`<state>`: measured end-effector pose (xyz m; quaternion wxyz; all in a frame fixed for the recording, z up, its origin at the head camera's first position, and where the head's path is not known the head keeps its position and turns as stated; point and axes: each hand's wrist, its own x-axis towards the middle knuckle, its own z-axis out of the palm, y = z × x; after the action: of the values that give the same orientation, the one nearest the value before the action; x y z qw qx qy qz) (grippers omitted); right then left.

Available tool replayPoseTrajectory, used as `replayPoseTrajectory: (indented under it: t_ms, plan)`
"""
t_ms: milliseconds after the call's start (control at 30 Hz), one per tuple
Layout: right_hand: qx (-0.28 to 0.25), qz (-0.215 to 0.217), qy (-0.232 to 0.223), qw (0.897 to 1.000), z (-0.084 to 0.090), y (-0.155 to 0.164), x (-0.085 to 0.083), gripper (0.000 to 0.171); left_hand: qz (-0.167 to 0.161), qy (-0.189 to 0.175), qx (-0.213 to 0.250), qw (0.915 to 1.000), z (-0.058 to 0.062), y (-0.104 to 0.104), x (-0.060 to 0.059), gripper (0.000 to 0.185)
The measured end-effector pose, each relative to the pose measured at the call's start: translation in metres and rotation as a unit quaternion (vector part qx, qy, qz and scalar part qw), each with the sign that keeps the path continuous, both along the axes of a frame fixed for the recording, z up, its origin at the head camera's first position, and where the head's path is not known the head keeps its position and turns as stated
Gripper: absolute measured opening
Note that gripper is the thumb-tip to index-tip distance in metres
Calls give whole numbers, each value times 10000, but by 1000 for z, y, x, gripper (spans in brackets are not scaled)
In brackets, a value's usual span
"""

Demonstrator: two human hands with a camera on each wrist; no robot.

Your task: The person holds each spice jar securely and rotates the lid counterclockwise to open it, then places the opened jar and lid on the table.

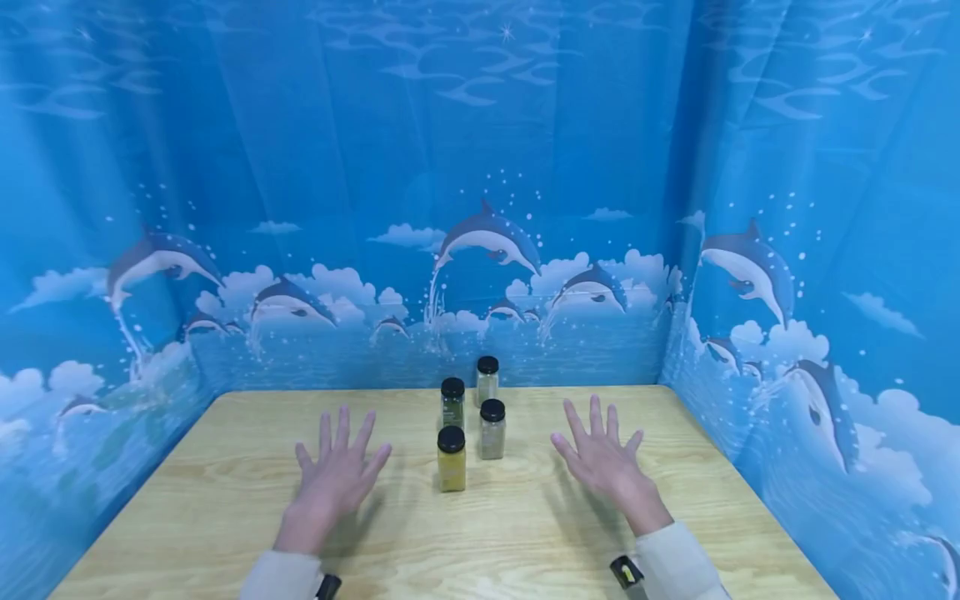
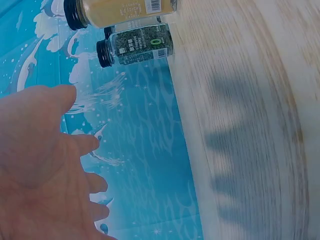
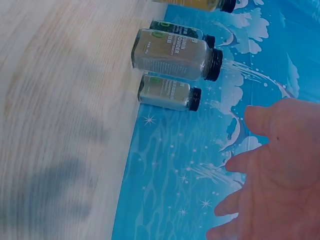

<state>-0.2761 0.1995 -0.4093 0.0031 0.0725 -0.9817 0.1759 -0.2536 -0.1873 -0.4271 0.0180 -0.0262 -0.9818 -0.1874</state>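
My left hand (image 1: 337,475) hovers palm down over the table, left of a group of spice jars, fingers spread and holding nothing. On the other side my right hand (image 1: 607,462) is held the same way. Nearest to me stands a jar of yellow powder (image 1: 452,471). Behind it is a jar of green flakes (image 1: 452,410), labelled chopped parsley in the left wrist view. A cumin powder jar (image 3: 171,54) stands to their right, and a paler spice jar (image 1: 487,387) is farthest back. All are upright, square glass with black lids.
The light wood table (image 1: 420,550) has rounded far corners. Blue curtains (image 1: 360,167) printed with dolphins and clouds enclose it at the back and both sides. Dark wrist straps (image 1: 626,572) show by the pale sleeves (image 1: 678,562).
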Motion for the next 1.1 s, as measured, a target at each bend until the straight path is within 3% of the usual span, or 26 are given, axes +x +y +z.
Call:
replayPoseTrajectory:
  t_ms: [133, 233, 467, 667, 833, 1100]
  plan:
    - [-60, 54, -2, 10000, 3, -1, 0, 72, -171, -32, 121, 9998, 1, 0, 0, 72]
    - [-173, 168, -29, 9997, 7, -3, -1, 72, -472, -50, 492, 9977, 0, -1, -2, 74]
    - [-544, 640, -214, 9962, 16, -13, -4, 66, -1256, -53, 1760, 9763, -6, 6, -17, 68]
    - [-637, 664, -267, 9954, 20, -23, -5, 63, -1421, -11, 2428, 9596, -17, 21, -31, 59]
    - [-694, 720, -260, 9946, 22, -29, -6, 63, -1682, 59, 2662, 9491, -27, 35, -42, 63]
    - [-762, 646, -321, 9945, 21, -32, -7, 64, -1746, -55, 2880, 9416, -38, 51, -53, 64]
